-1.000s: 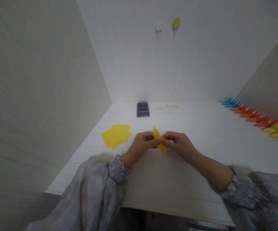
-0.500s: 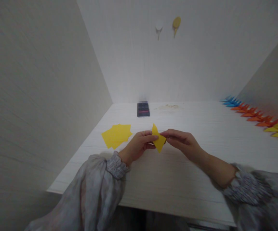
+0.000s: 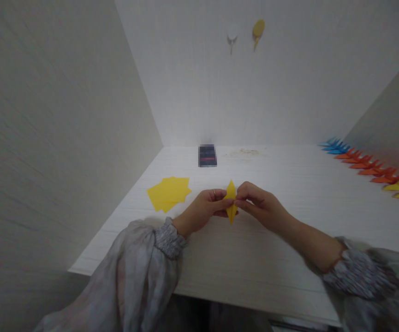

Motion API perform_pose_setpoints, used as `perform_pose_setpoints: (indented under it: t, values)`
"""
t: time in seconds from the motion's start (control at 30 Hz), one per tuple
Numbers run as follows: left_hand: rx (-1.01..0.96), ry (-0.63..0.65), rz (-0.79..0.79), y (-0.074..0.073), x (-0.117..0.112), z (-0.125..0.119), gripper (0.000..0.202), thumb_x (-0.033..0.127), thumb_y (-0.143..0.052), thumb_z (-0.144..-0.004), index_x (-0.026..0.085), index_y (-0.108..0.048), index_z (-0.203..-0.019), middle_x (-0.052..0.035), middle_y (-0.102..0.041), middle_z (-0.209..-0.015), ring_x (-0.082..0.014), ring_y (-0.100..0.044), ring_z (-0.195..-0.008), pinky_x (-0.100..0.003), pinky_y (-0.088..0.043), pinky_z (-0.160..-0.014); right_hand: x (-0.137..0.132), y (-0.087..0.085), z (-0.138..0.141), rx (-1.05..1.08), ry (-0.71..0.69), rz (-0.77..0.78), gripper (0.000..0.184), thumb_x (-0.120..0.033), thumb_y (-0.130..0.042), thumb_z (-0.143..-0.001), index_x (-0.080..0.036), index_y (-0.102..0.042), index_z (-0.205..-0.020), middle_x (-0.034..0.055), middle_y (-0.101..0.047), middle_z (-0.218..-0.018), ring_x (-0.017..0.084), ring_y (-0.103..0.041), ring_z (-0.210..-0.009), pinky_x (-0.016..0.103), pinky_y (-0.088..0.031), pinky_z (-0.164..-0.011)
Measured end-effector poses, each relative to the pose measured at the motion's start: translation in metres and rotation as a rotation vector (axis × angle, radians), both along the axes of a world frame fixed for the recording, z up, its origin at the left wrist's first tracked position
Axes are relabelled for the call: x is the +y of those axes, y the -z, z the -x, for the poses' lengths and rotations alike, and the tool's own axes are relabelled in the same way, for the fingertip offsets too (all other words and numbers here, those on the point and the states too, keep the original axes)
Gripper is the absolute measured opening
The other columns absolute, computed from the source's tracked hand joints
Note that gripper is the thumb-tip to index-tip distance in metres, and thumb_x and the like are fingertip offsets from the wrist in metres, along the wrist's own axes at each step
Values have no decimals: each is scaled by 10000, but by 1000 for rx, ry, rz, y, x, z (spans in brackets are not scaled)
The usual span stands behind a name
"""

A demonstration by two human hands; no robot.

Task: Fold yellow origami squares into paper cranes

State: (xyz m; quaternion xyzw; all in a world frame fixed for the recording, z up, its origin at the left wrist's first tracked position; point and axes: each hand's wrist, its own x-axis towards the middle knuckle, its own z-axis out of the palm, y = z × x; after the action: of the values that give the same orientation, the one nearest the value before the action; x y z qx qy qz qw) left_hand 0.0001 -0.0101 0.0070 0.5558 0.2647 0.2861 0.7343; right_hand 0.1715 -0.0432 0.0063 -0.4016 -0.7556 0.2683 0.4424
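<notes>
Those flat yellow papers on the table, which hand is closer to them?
Left. The left hand is just right of the flat yellow papers, apart from them; the right hand is farther right, across the folded yellow paper.

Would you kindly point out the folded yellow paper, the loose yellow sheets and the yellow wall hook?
Folded yellow paper (image 3: 231,190), head view: its upper part.
Loose yellow sheets (image 3: 170,192), head view: their overlapping middle.
Yellow wall hook (image 3: 259,28), head view: its round top.

It's one head-worn cam, pointing forward and down from above the table (image 3: 254,272), pretty close: left hand (image 3: 206,206) and right hand (image 3: 263,201) mid-frame, back wall (image 3: 199,83) up top.
</notes>
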Motion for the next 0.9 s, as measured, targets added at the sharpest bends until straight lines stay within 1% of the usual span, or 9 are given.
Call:
perform_pose_setpoints:
  t: [0.1, 0.17, 0.3, 0.43, 0.57, 0.7, 0.77, 0.9]
  values:
    - [-21, 21, -12, 0, 0, 0, 233, 279, -608, -692, 123, -608, -865, -52, -614, -779, -124, -578, -721, -267, -457, -677, 0, 1, 3, 1, 39, 13, 115, -274, -493, -805, -195, -509, -724, 12, -512, -725, 129, -518, -675, 273, -437, -616]
    - [-22, 26, -16, 0, 0, 0, 251, 236, -627, -668, 130, -611, -896, -55, -622, -807, -120, -576, -732, -253, -455, -675, 0, 2, 4, 8, 52, 32, 106, -269, -483, -808, -196, -486, -732, 6, -512, -715, 124, -524, -657, 264, -437, -596]
    - [-43, 29, -6, 0, 0, 0, 292, 149, -653, -613, 136, -615, -902, -37, -626, -803, -95, -566, -690, -230, -438, -665, 0, 3, 5, 0, 103, 51, 114, -269, -481, -806, -191, -478, -722, 3, -519, -697, 121, -532, -630, 255, -434, -570]
    - [-78, 38, -31, 1, 0, -1, 325, 100, -656, -583, 141, -622, -904, -33, -635, -812, -98, -569, -702, -232, -419, -694, -1, 6, 6, 19, 137, 55, 95, -257, -477, -806, -191, -480, -737, 5, -531, -694, 123, -529, -624, 257, -435, -559]
    - [-94, 44, -34, 1, -1, -1, 356, 93, -648, -589, 152, -618, -939, -34, -639, -808, -103, -572, -705, -234, -417, -690, -2, 8, 8, 42, 157, 42, 78, -251, -479, -801, -196, -476, -746, 8, -526, -706, 124, -522, -625, 259, -437, -553]
    - [-94, 42, -29, -1, -2, -1, 284, 156, -625, -643, 149, -620, -928, -36, -633, -790, -94, -557, -683, -229, -413, -664, -1, 8, 8, 48, 178, 8, 87, -254, -493, -789, -204, -471, -722, 6, -517, -710, 126, -514, -621, 267, -438, -562]
    - [-77, 27, -36, -1, -2, -2, 287, 180, -646, -631, 142, -618, -914, -35, -627, -781, -94, -550, -672, -236, -412, -662, -1, 8, 9, 41, 192, -11, 87, -252, -497, -785, -206, -472, -716, 8, -523, -712, 131, -516, -632, 272, -433, -570]
    - [-67, 8, -51, 0, -2, -3, 312, 170, -686, -583, 129, -612, -883, -27, -614, -763, -90, -541, -649, -241, -413, -659, -1, 7, 10, 28, 199, -15, 89, -244, -502, -780, -203, -479, -705, 8, -530, -697, 135, -519, -632, 279, -428, -581]
